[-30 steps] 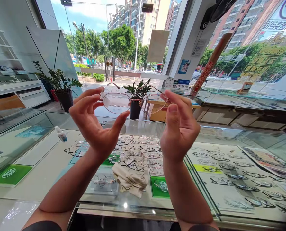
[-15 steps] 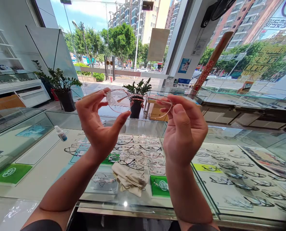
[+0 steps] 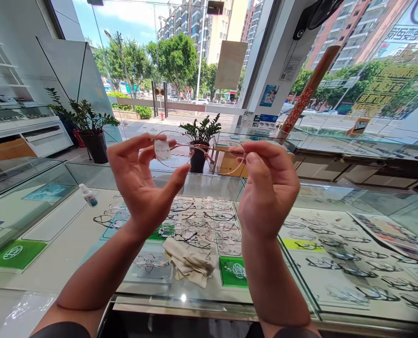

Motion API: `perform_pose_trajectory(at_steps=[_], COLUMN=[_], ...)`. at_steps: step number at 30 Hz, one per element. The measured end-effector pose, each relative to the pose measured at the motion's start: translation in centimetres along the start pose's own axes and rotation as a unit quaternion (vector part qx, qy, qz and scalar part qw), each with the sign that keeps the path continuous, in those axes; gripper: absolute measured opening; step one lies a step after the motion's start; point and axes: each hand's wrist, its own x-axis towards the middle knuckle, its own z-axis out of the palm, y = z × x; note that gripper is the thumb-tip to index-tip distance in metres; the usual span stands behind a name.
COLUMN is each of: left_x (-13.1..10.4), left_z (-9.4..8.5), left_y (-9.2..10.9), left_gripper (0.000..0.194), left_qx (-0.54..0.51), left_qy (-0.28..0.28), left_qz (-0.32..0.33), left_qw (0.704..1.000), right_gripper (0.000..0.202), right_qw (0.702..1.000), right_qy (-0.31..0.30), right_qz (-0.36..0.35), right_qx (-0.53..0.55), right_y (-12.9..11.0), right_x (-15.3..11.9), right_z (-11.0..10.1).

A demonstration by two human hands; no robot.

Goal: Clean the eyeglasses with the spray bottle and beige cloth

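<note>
Thin-rimmed eyeglasses with round lenses are held up above the glass counter. My right hand pinches them at the right end between thumb and fingers. At the other end, the fingers of my left hand curl behind the left lens, while its thumb reaches to the lower rim. A whitish label shows on the left lens. The folded temples are partly hidden by the hands and rims. Below lies a crumpled beige cloth on the counter.
Rows of eyeglass frames lie at the glass display counter. A small white spray bottle stands at the left. Green cards lie on both sides. Beyond are potted plants and large windows.
The eyeglasses have turned a little in my hands, and the label on the left lens shows more clearly. Both hands have shifted slightly left.
</note>
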Motion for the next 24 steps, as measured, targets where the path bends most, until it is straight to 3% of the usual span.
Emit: perform_pose_trajectory(at_steps=[6, 13, 18, 24], left_x=[0.4, 0.2, 0.0, 0.0], left_z=[-0.4, -0.4, -0.6, -0.8], left_y=[-0.3, 0.4, 1.1, 1.3], left_gripper=[0.063, 0.062, 0.067, 0.065], left_qx=[-0.033, -0.003, -0.018, -0.028], left_qy=[-0.020, -0.051, -0.124, -0.152], left_qz=[-0.016, -0.005, -0.025, -0.034], left_qw=[0.999, 0.999, 0.992, 0.987], right_gripper=[0.022, 0.019, 0.012, 0.012], right_qw=[0.994, 0.991, 0.980, 0.971], right_qy=[-0.047, -0.073, -0.172, -0.227], right_qz=[0.017, 0.017, 0.047, 0.047], right_qx=[-0.097, -0.109, -0.087, -0.065], right_y=[0.2, 0.1, -1.3, -1.3], right_x=[0.1, 0.5, 1.0, 1.2], right_z=[-0.3, -0.7, -1.2, -1.4])
